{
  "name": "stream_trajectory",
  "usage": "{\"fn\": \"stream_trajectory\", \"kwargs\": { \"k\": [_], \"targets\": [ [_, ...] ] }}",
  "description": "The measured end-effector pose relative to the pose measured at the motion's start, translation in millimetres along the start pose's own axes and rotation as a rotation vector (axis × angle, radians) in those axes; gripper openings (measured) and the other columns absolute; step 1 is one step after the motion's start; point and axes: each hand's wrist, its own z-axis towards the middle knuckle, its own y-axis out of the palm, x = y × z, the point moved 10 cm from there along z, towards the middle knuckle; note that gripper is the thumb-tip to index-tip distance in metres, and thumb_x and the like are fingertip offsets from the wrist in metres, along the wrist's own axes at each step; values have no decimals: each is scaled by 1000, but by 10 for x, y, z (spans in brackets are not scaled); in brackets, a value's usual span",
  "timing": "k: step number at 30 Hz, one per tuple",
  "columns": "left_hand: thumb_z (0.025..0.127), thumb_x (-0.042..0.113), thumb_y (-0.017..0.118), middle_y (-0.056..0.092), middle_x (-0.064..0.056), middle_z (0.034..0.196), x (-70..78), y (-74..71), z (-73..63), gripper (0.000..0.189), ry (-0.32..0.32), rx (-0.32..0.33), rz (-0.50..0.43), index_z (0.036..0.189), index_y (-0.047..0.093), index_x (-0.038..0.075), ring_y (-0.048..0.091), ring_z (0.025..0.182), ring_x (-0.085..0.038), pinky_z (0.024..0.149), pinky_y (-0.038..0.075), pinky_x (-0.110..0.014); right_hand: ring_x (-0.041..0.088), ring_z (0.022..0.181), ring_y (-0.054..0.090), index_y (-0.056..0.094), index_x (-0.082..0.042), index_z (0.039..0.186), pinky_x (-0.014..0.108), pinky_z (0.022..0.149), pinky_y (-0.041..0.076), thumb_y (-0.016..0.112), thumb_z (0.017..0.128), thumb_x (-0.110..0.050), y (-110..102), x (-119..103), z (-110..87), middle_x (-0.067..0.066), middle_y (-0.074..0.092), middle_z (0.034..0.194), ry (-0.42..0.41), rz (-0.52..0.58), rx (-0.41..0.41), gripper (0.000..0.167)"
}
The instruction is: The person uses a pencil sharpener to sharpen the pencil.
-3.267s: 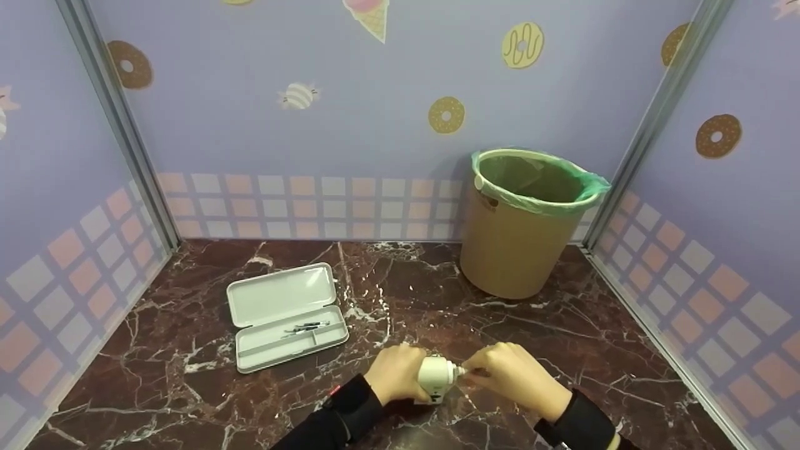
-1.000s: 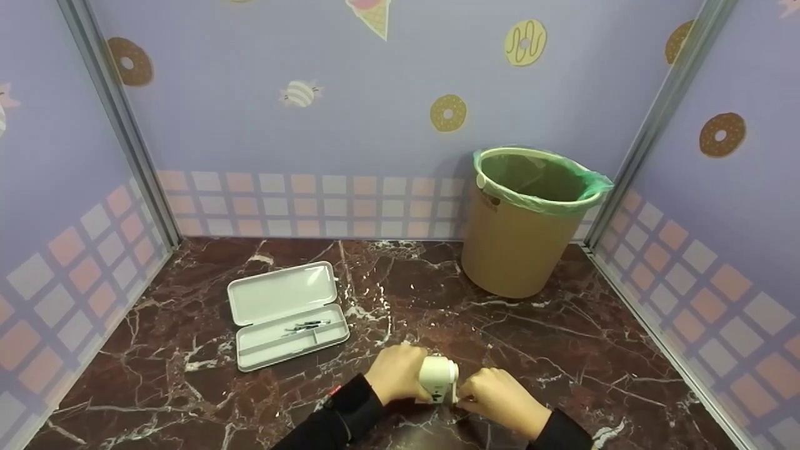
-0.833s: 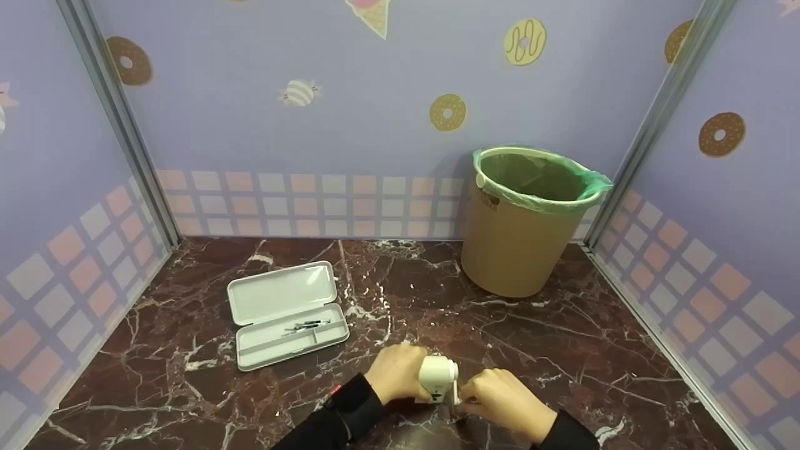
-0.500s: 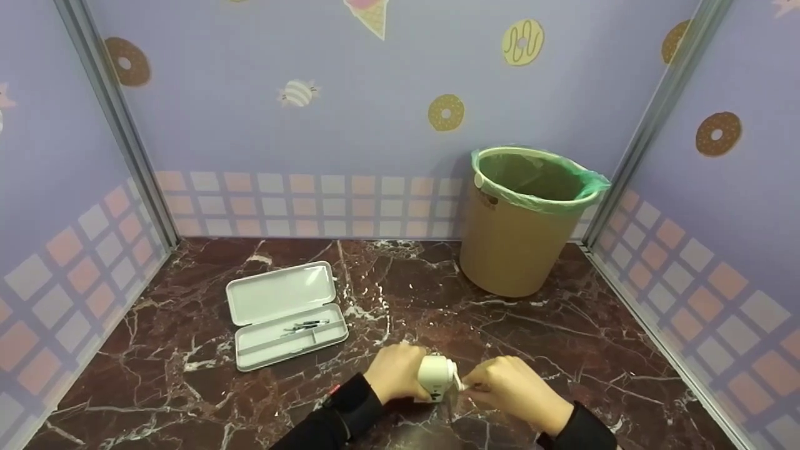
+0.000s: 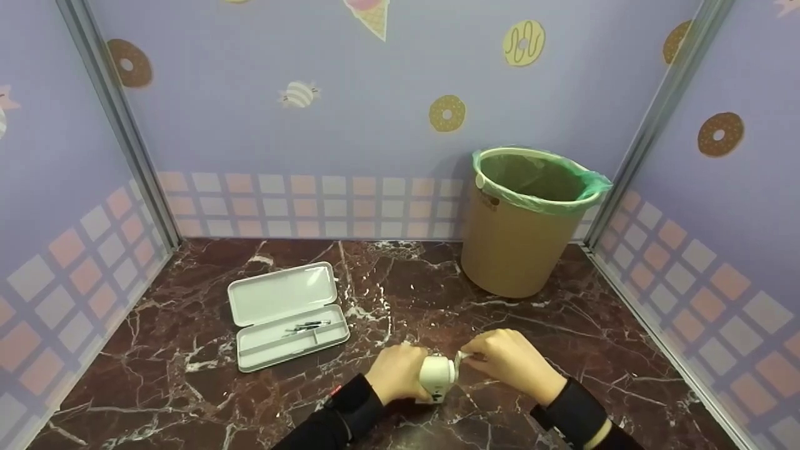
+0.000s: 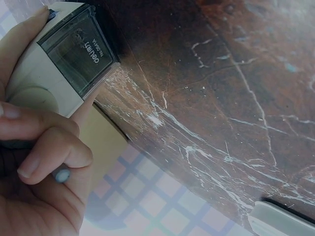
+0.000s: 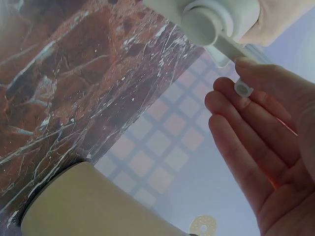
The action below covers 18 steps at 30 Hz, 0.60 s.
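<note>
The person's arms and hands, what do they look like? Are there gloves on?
No gloves: the left hand and right hand are bare, each with four fingers and a thumb. Both arms wear black: a left sleeve and a right sleeve. A wide black band or cuff circles the right wrist. The left has a little red mark near its wrist.

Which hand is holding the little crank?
The right hand: it pinches the crank on the side of the pale sharpener. The left hand is different, because it grips the sharpener itself.
</note>
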Motion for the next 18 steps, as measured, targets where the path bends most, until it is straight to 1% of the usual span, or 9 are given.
{"fn": "stream_trajectory", "kwargs": {
  "k": [5, 12, 16, 18],
  "targets": [
    [53, 37, 97, 69, 2, 73, 0, 9, 2, 47, 2, 0, -9, 81, 68, 13, 62, 62, -14, 53, 47, -26, 13, 69, 73, 80, -14, 89, 28, 62, 57, 82, 82, -12, 68, 93, 77, -3, 79, 83, 27, -12, -4, 8],
    [52, 38, 96, 69, 2, 73, -13, -18, 3, 47, -1, 10, 6, 81, 67, 14, 62, 62, -15, 53, 48, -28, 11, 64, 70, 79, -15, 84, 29, 58, 55, 81, 81, -11, 130, 149, 142, -5, 78, 78, 29, -38, 24, 5],
    [52, 39, 96, 69, 2, 73, -5, -18, 2, 48, -2, 14, 24, 81, 68, 14, 62, 63, -15, 53, 49, -29, 10, 59, 65, 78, -15, 80, 29, 55, 52, 80, 81, -8, 259, 206, 161, -5, 76, 74, 38, -59, 26, 7],
    [52, 40, 96, 68, 2, 73, 6, -3, 1, 49, 1, 12, 24, 82, 68, 14, 62, 62, -15, 53, 48, -28, 8, 55, 57, 74, -15, 74, 29, 52, 48, 78, 80, -5, 365, 236, 160, -5, 72, 68, 45, -62, 2, 12]
  ]
}}
